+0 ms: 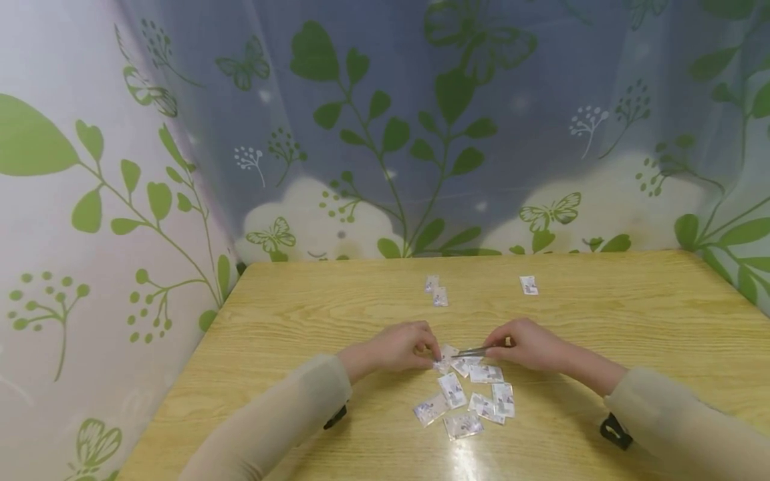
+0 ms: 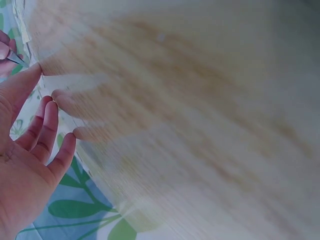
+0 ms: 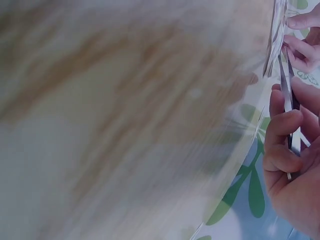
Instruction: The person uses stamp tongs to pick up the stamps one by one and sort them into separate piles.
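Observation:
Small clear packets with purple and grey print (image 1: pixel 452 390) lie in a loose, partly overlapping cluster on the wooden table. At its upper left my left hand (image 1: pixel 404 347) touches the edge of one packet (image 1: pixel 446 358). In the left wrist view the thumb and fingers of that hand (image 2: pixel 37 135) reach down to the tabletop, apart from each other. My right hand (image 1: pixel 529 345) grips metal tweezers (image 1: pixel 471 352), whose tips point left over the same packet. Curled fingers hold the tweezers (image 3: pixel 286 87) in the right wrist view. Whether the tips pinch the packet cannot be told.
Farther back, two packets (image 1: pixel 436 291) lie corner to corner, and a single packet (image 1: pixel 529 285) lies to their right. A curtain (image 1: pixel 373 133) printed with leaves and butterflies hangs behind the table's far edge (image 1: pixel 337 262).

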A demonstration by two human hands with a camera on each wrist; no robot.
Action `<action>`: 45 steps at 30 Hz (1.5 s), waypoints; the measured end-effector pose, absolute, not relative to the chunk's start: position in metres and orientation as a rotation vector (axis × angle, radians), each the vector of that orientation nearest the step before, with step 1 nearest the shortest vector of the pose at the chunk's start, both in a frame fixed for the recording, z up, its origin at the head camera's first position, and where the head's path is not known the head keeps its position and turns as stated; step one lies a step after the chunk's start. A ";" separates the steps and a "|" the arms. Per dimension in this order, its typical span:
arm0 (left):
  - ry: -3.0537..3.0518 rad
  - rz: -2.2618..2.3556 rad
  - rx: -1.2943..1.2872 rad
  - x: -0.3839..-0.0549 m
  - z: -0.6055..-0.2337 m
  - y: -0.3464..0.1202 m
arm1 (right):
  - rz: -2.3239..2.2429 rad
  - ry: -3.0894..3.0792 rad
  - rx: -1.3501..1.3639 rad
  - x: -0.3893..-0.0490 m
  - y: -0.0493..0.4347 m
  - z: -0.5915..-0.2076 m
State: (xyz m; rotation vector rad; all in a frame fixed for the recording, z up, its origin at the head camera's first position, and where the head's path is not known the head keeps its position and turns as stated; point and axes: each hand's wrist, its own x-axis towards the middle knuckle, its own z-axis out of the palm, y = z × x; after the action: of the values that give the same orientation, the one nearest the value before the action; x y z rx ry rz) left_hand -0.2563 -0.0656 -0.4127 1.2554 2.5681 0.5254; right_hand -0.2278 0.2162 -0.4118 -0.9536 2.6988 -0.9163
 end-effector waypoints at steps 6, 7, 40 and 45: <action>2.568 0.531 1.230 -0.255 -0.414 -0.066 | -0.864 2.756 -0.941 -0.226 0.211 -0.411; 2.569 0.532 1.229 -0.255 -0.415 -0.066 | -0.853 2.769 -0.938 -0.225 0.210 -0.411; 2.527 0.604 1.245 -0.256 -0.412 -0.069 | -0.803 2.917 -0.900 -0.237 0.205 -0.403; 2.456 0.650 1.251 -0.248 -0.411 -0.072 | -0.860 2.939 -0.813 -0.246 0.217 -0.395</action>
State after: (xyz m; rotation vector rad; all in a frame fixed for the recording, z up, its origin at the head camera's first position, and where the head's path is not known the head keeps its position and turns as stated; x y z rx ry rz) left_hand -0.2477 -0.0721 -0.4111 1.2513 2.4560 0.6504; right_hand -0.2457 0.2166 -0.3953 -0.8132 2.9389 -0.8596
